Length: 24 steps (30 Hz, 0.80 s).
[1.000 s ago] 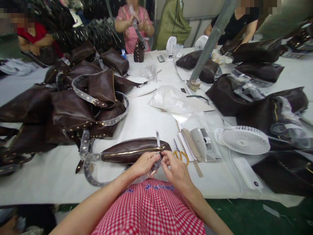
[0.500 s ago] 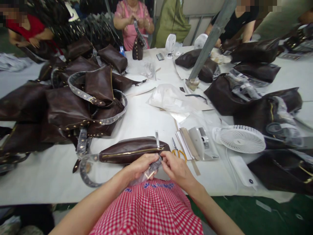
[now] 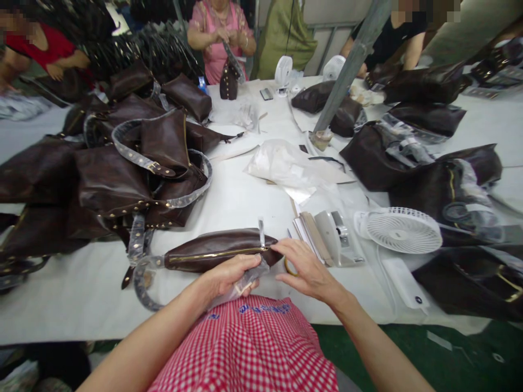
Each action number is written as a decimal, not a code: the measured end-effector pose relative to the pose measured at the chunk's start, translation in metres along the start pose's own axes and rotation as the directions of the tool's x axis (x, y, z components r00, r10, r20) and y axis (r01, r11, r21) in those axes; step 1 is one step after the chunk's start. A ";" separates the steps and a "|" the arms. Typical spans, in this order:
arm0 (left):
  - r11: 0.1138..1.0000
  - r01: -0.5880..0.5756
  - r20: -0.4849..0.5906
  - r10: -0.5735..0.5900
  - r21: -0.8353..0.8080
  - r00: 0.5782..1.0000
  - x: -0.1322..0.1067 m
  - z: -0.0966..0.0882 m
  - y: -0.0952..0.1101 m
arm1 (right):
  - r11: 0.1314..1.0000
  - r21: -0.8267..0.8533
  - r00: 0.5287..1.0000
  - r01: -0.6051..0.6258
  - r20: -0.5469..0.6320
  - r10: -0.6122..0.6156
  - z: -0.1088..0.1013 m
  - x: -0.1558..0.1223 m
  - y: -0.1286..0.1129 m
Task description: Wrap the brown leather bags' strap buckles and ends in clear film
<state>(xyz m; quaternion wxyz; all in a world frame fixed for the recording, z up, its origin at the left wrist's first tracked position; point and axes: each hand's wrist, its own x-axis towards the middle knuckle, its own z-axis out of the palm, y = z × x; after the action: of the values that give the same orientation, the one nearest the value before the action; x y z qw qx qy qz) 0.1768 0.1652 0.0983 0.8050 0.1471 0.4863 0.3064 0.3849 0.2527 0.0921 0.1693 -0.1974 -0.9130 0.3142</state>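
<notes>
A dark brown leather bag (image 3: 220,245) with a brass zipper lies flat in front of me, a clear plastic-wrapped pull standing up near its right end. My left hand (image 3: 231,273) is closed around a plastic-wrapped strap end (image 3: 246,283) with a bit of gold metal, just below the bag. My right hand (image 3: 308,268) has its fingers apart and nothing visible in it; its fingertips are at the bag's right tip. Partly behind that hand are scissors with orange handles (image 3: 289,267). Left of the bag, a wrapped strap loop (image 3: 141,286) rests on the table.
Piled brown bags (image 3: 114,174) fill the left side. To the right are cards (image 3: 310,234), a tape dispenser (image 3: 337,239), a white fan (image 3: 402,231), a power bank (image 3: 404,286) and more bags (image 3: 469,283). A metal post (image 3: 347,71) rises mid-table. Co-workers sit across.
My right hand has let go of the wrapped strap end, moved slightly right and up, and opened over the scissors. My left hand keeps its hold and has barely moved.
</notes>
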 end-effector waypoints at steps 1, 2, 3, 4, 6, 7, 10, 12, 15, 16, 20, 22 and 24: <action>1.000 0.004 -0.012 -0.004 -0.004 1.000 -0.002 -0.002 0.001 | 0.998 -0.052 0.999 0.039 0.026 -0.038 -0.001 0.002 0.006; 1.000 0.007 -0.020 -0.007 -0.002 1.000 -0.004 -0.004 0.003 | 0.993 -0.089 0.996 0.071 0.060 -0.066 -0.001 0.004 0.011; 1.000 0.007 -0.022 -0.007 0.008 1.000 -0.007 -0.005 0.005 | 0.989 -0.112 0.992 0.100 0.094 -0.089 0.002 0.006 0.015; 1.000 0.007 -0.016 -0.006 0.025 1.000 -0.009 -0.007 0.006 | 0.985 -0.121 0.987 0.126 0.119 -0.111 0.005 0.009 0.017; 0.998 0.000 -0.004 0.000 0.058 1.000 -0.014 -0.011 0.009 | 0.977 -0.127 0.980 0.170 0.127 -0.154 0.012 0.015 0.019; 0.998 -0.005 0.005 0.004 0.069 1.000 -0.016 -0.013 0.011 | 0.975 -0.130 0.979 0.180 0.120 -0.165 0.015 0.017 0.019; 0.994 -0.034 0.030 0.031 0.108 0.999 -0.023 -0.021 0.015 | 0.971 -0.146 0.980 0.191 0.080 -0.181 0.023 0.020 0.015; 0.982 -0.048 0.003 0.048 0.182 0.999 -0.028 -0.026 0.018 | 0.958 -0.180 0.975 0.221 0.060 -0.214 0.026 0.020 0.013; 0.933 -0.052 -0.059 0.078 0.355 0.995 -0.034 -0.031 0.025 | 0.923 -0.243 0.954 0.297 0.041 -0.296 0.030 0.021 0.011; 0.914 -0.053 -0.053 0.081 0.403 0.995 -0.035 -0.031 0.027 | 0.915 -0.254 0.949 0.312 0.036 -0.313 0.030 0.021 0.010; 0.898 -0.017 0.054 -0.008 0.439 0.999 -0.034 -0.031 0.033 | 0.911 -0.247 0.942 0.332 0.032 -0.334 0.029 0.023 0.005; 0.923 0.007 0.095 -0.047 0.385 0.994 -0.032 -0.030 0.034 | 0.909 -0.235 0.938 0.345 0.041 -0.345 0.027 0.025 0.001; 0.944 0.025 0.122 -0.068 0.329 0.990 -0.030 -0.030 0.033 | 0.906 -0.226 0.933 0.358 0.045 -0.358 0.025 0.025 -0.001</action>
<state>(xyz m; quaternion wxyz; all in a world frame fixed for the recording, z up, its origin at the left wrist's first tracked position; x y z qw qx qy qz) 0.1290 0.1698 0.1228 0.8068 0.2869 0.4795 0.1920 0.3517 0.2513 0.0785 0.1989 -0.0445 -0.9642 0.1699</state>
